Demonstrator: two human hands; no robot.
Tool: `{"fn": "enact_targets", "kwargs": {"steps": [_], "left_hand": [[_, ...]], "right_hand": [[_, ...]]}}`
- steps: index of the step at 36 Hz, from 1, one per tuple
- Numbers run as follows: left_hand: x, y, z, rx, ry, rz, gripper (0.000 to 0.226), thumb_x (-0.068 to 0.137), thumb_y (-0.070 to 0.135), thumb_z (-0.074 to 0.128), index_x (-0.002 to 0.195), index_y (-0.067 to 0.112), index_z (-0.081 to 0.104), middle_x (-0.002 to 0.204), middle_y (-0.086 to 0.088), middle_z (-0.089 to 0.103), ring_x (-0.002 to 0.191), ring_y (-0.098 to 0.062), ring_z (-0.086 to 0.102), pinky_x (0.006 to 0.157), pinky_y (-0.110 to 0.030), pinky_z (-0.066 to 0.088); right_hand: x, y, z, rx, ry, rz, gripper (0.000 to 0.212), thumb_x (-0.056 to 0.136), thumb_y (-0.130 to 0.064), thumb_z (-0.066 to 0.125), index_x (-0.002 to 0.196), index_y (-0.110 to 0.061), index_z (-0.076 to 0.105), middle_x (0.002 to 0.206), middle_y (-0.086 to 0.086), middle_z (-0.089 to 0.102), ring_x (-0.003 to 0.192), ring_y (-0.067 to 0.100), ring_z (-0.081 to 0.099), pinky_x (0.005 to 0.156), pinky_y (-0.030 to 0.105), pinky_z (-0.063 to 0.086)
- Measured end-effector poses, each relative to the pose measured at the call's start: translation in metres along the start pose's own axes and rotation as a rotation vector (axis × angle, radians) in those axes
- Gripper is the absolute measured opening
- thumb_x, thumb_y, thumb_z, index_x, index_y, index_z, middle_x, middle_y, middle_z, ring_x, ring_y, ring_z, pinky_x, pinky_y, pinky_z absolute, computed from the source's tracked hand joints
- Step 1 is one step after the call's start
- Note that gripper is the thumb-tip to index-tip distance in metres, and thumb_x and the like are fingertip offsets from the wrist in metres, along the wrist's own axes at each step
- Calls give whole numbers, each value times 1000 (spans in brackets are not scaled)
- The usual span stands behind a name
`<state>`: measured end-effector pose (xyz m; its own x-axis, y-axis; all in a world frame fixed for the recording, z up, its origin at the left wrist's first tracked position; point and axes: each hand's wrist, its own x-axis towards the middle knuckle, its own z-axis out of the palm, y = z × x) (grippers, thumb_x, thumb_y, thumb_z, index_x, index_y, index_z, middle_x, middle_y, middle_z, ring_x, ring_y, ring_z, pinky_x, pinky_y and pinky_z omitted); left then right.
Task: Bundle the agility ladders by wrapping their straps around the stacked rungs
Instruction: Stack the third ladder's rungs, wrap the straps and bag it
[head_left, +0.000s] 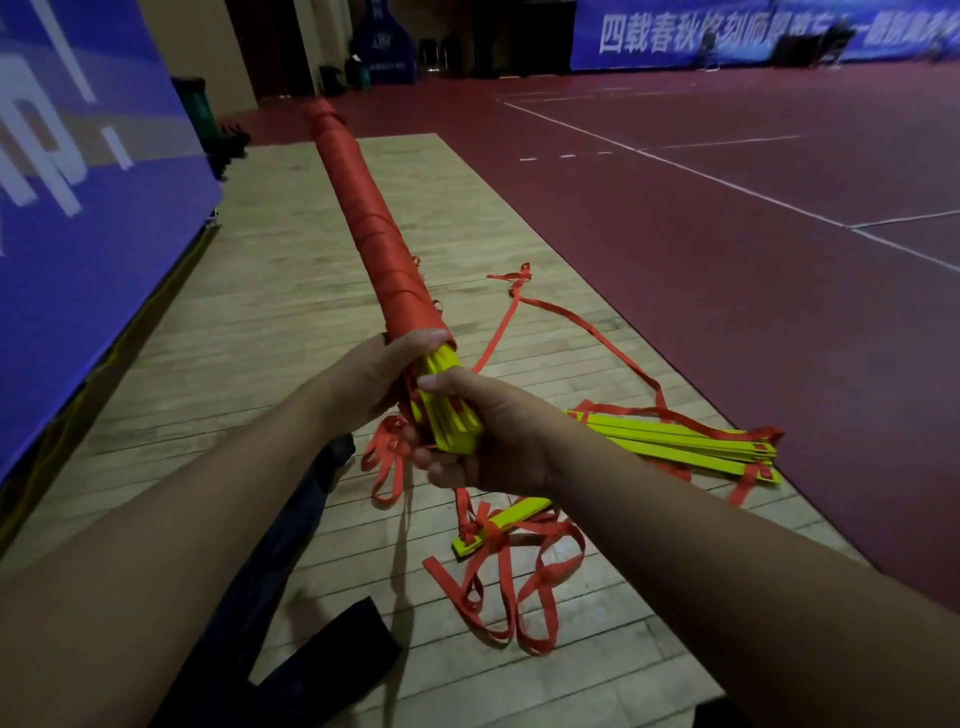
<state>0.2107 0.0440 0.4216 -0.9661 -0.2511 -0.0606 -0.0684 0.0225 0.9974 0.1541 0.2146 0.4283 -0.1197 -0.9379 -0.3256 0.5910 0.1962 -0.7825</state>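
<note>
Because the long bundle (374, 218) stuck far out in front, the person held it up with both hands at the near end. Red strap covered most of it, wound round and round, and only the yellow rung ends (451, 415) showed bare. The left hand (379, 376) was curled round the bundle right where the red wrap stopped, likely to stop the last turn from slipping loose. The right hand (498, 441) was curled round the bare yellow ends just below it, thumb on top, likely to hold the rungs stacked tight. Both arms reached forward, and the right wrist bent in toward the left hand. A loose strap (493, 338) ran from the hands down to the wooden floor (291, 291). More yellow rungs (675, 441) lay there in a tangle of red strap, not wrapped yet. I think the wrapping of this bundle was almost done.
</note>
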Motion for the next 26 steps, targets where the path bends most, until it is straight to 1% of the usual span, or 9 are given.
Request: {"fn": "enact_targets", "kwargs": {"steps": [2,5,9,11,12,15,19,23,26], "left_hand": [[0,-1,1,9,-8,8,69,56,51,84,104,9,58,84,-4,63,80,-18,64,72,-27,55],[-1,2,-2,49,15,0,94,42,69,87,109,10,58,92,-7,65,86,-21,64,79,-31,54],[-4,12,-5,196,67,-28,102,48,87,72,109,5,63,107,-25,65,95,-43,63,93,-51,48],[-5,17,-8,303,62,-86,108,53,91,64,108,-2,65,101,-29,68,87,-49,64,89,-54,52],[-5,18,-8,364,66,-117,106,56,92,61,105,-2,67,91,-25,69,77,-43,65,83,-51,53],[-3,17,-5,501,111,-187,75,68,79,54,92,10,72,68,-4,70,61,-19,65,72,-37,54],[1,13,13,428,131,-216,60,69,71,63,87,14,65,61,-1,62,53,-15,58,52,-21,48],[6,2,20,277,151,-204,73,47,61,86,96,10,70,76,-8,65,71,-24,59,63,-29,49],[5,0,11,178,156,-139,68,53,51,79,106,10,65,89,-10,68,81,-25,65,79,-38,53]], "right_hand": [[-3,-1,2,-79,14,13,27,95,-29,59,110,-8,50,77,5,61,58,12,57,49,17,45],[-2,-4,7,-159,109,-88,25,93,-22,64,109,-7,51,73,6,61,54,13,56,45,18,42],[0,-10,12,-242,268,-237,22,92,-18,67,101,-2,56,61,4,64,50,15,58,44,22,45],[1,-11,11,-357,362,-277,22,89,-19,70,96,-2,58,66,6,64,50,16,60,47,24,47],[2,-10,10,-430,411,-291,22,88,-19,72,93,-2,59,68,7,63,51,16,61,49,26,49],[9,-4,8,-673,572,-287,23,87,-21,74,86,-5,58,69,5,60,53,13,62,49,24,51],[22,13,10,-983,752,-338,33,88,-33,75,104,-8,60,75,1,62,56,10,60,47,20,44],[27,25,7,-1312,923,-356,44,90,-41,70,118,-11,53,87,-1,55,73,15,56,61,25,44],[23,23,8,-1260,767,-448,49,91,-45,67,123,-14,46,91,-2,58,73,12,60,57,22,46]]}}
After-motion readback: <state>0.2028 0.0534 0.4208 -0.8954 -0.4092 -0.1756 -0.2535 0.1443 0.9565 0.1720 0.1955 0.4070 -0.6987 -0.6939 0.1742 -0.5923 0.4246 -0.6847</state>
